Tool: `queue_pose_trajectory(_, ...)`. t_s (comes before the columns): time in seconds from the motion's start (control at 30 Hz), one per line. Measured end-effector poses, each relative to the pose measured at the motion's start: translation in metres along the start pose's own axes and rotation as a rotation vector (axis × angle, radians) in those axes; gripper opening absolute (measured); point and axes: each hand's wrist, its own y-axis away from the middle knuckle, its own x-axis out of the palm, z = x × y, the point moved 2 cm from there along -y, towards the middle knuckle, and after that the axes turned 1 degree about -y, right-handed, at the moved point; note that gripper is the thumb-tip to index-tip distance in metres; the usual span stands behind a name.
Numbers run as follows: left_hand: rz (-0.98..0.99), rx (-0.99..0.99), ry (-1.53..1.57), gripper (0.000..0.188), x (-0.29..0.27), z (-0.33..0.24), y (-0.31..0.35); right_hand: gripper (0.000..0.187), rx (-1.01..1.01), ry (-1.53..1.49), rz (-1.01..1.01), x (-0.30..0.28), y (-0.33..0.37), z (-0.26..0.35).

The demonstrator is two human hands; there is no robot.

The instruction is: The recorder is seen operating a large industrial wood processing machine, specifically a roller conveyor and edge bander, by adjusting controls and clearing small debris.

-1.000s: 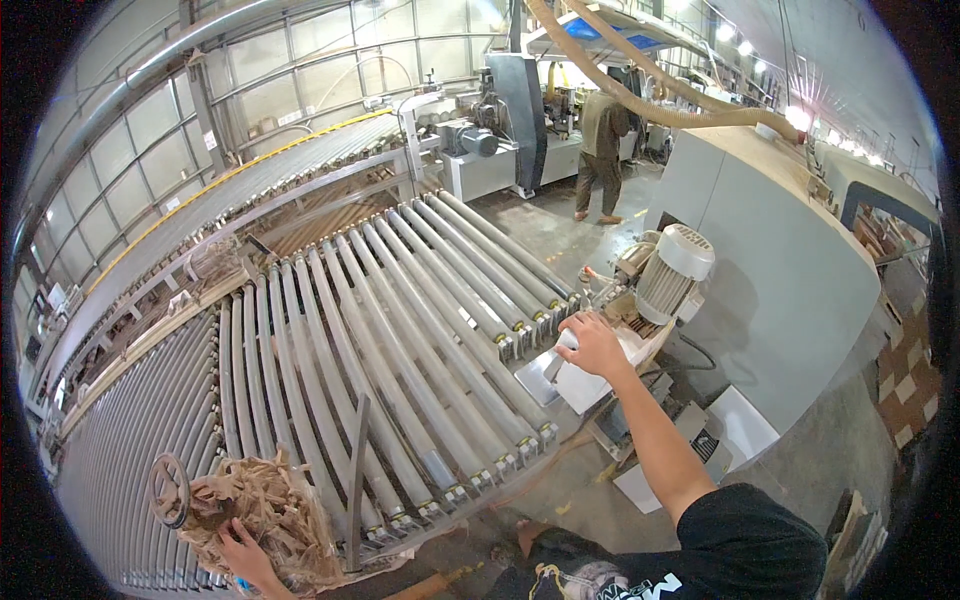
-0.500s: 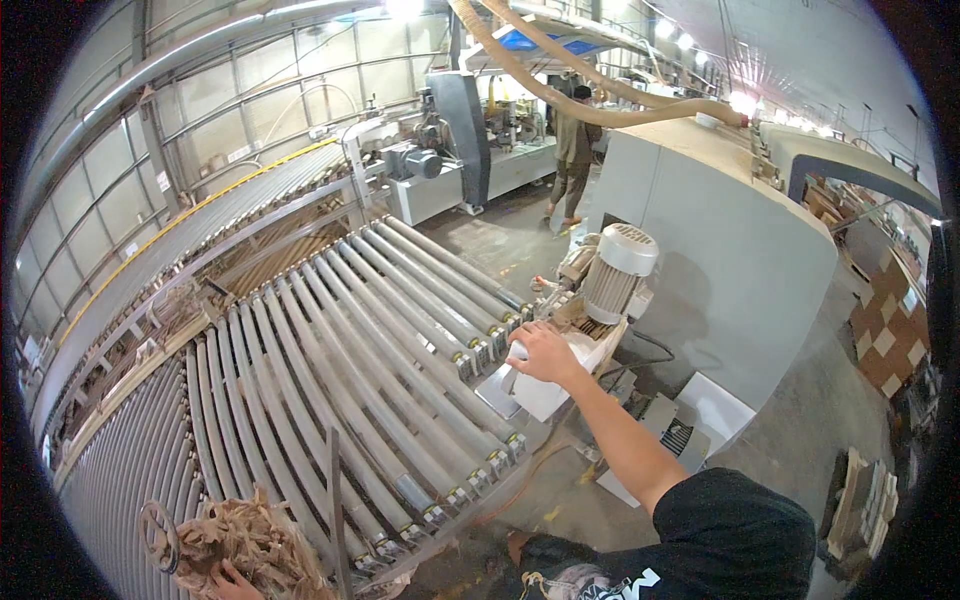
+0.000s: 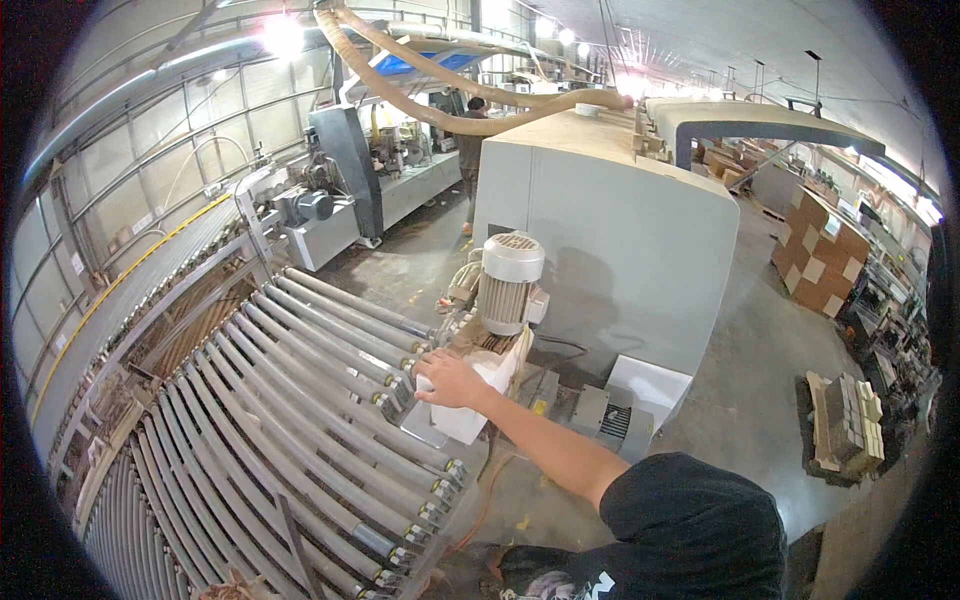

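My right arm reaches forward to the end of the roller conveyor (image 3: 330,430). There my right hand (image 3: 450,381) curls its fingers over a small white piece, mostly covered by the hand, so its kind is unclear. Just below the hand is a white boxy housing (image 3: 462,424). Beyond it stands an upright ribbed motor (image 3: 512,285) with a pale cap. At the lower edge a bit of crumpled brown paper (image 3: 236,590) shows. My left hand is out of the picture.
A large grey machine cabinet (image 3: 600,240) rises behind the motor, with thick beige hoses (image 3: 430,112) above. Farther back a person (image 3: 469,150) stands beside another machine. On the right are a stack of brown boards (image 3: 820,250) and a smaller stack (image 3: 848,425) on the floor.
The view has swung to the right, so the scene shifts left. My left hand, earlier on the crumpled brown paper, has left the picture. My right hand stays at the white piece.
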Motion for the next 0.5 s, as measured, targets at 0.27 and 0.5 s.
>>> queue_pose_trajectory(0.27,0.074,-0.058,0.004,0.074,-0.014,-0.010,-0.006,0.046,0.017,-0.013,0.042,-0.002,-0.002,0.001)
queue_pose_trajectory(0.5,0.163,-0.067,-0.056,0.078,-0.026,-0.016,-0.005,0.046,0.011,-0.031,0.051,0.002,-0.001,0.000)
